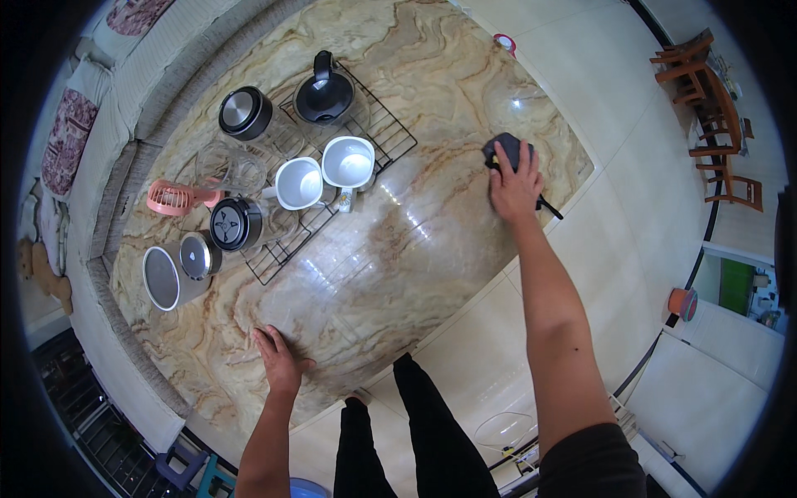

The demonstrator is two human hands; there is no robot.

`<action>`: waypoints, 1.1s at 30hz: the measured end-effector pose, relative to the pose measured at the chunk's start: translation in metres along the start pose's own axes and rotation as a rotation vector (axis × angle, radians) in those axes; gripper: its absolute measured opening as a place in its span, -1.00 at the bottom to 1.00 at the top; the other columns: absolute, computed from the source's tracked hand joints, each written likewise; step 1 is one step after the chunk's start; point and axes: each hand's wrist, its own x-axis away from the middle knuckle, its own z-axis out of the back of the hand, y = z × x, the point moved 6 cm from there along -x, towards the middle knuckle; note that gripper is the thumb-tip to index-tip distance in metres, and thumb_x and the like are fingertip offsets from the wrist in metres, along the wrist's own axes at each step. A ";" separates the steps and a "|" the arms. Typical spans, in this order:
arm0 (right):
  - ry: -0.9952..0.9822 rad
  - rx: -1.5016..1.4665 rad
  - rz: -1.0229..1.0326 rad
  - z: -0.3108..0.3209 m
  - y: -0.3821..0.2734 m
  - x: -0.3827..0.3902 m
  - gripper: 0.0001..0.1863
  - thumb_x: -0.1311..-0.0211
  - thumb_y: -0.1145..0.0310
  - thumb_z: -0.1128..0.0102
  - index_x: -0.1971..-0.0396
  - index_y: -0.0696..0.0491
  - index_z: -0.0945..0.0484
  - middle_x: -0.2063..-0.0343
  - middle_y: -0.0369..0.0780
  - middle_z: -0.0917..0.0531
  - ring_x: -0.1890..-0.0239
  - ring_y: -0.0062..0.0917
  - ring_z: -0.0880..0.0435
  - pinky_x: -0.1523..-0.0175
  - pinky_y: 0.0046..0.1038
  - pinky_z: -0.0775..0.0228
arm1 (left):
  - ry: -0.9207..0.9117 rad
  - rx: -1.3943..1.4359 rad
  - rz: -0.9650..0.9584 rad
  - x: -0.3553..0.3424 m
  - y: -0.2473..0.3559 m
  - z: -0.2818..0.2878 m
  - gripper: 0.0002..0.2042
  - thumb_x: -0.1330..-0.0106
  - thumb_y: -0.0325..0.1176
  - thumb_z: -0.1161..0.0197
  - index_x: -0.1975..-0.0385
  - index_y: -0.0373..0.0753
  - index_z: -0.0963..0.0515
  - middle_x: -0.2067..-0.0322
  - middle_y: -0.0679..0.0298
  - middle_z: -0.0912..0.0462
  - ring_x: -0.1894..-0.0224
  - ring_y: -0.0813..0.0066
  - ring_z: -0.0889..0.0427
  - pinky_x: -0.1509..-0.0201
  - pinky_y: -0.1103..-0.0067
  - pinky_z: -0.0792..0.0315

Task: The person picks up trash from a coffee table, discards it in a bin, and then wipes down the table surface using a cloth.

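Note:
My right hand (516, 184) reaches out to the right side of the marble-patterned table (432, 274) and presses on a bunched dark grey cloth (501, 148). Its fingers curl over the cloth, and a thin black end (549, 208) sticks out beside the wrist. My left hand (279, 362) rests on the tabletop near the front left, fingers stretched out, holding nothing. Wet-looking, shiny patches show on the marble between the hands.
A black wire rack (397, 137) carries two white mugs (349, 162) and a black-lidded glass pitcher (325, 98). Around it stand black-lidded glass jars (246, 114), a pink handheld fan (171, 198) and a white cylinder (163, 279). A red-rimmed roll (505, 45) lies at the far edge.

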 end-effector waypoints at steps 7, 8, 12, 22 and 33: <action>-0.026 -0.050 -0.100 0.005 -0.017 0.058 -0.48 -0.14 0.04 0.00 -0.16 -0.35 -0.31 -0.33 -0.19 0.05 -0.33 -0.06 0.14 -0.30 -0.01 0.26 | 0.153 0.077 -0.137 0.004 -0.013 -0.008 0.21 0.39 -0.23 -0.56 -0.28 -0.38 0.18 -0.26 -0.32 0.24 -0.33 -0.21 0.18 -0.37 0.27 0.10; -0.035 -0.071 -0.086 0.006 -0.029 0.074 -0.48 -0.13 0.03 -0.01 -0.16 -0.35 -0.32 -0.33 -0.18 0.04 -0.33 -0.05 0.13 -0.30 -0.01 0.25 | 0.133 0.070 -0.096 0.003 -0.012 -0.008 0.20 0.38 -0.23 -0.56 -0.28 -0.37 0.17 -0.27 -0.32 0.24 -0.33 -0.20 0.18 -0.37 0.27 0.10; -0.015 -0.093 0.075 0.006 -0.092 0.142 -0.41 -0.05 -0.01 -0.07 -0.17 -0.34 -0.30 -0.32 -0.15 0.01 -0.32 -0.01 0.10 -0.25 0.07 0.22 | 0.092 0.117 -0.051 0.002 -0.009 -0.002 0.18 0.35 -0.24 -0.56 -0.29 -0.36 0.16 -0.27 -0.32 0.25 -0.33 -0.20 0.17 -0.37 0.27 0.10; -0.338 -0.298 0.420 -0.008 -0.345 0.366 -0.38 -0.06 0.00 -0.03 -0.21 -0.33 -0.24 -0.36 -0.18 0.12 -0.37 -0.04 0.24 -0.28 0.16 0.31 | 0.138 0.564 -0.054 0.137 -0.114 -0.034 -0.29 -0.05 -0.42 -0.23 -0.21 -0.50 -0.06 -0.23 -0.20 -0.05 -0.29 -0.07 -0.03 -0.35 0.37 0.01; -0.497 -0.575 0.729 0.011 -0.460 0.543 -0.58 -0.09 0.26 -0.07 -0.02 -0.25 -0.48 -0.32 -0.34 -0.08 -0.38 -0.29 0.12 -0.37 -0.11 0.34 | 0.084 0.527 0.366 0.272 -0.254 -0.084 -0.35 -0.11 -0.41 -0.19 -0.19 -0.51 -0.09 -0.22 -0.18 -0.09 -0.29 -0.03 -0.06 -0.34 0.37 0.00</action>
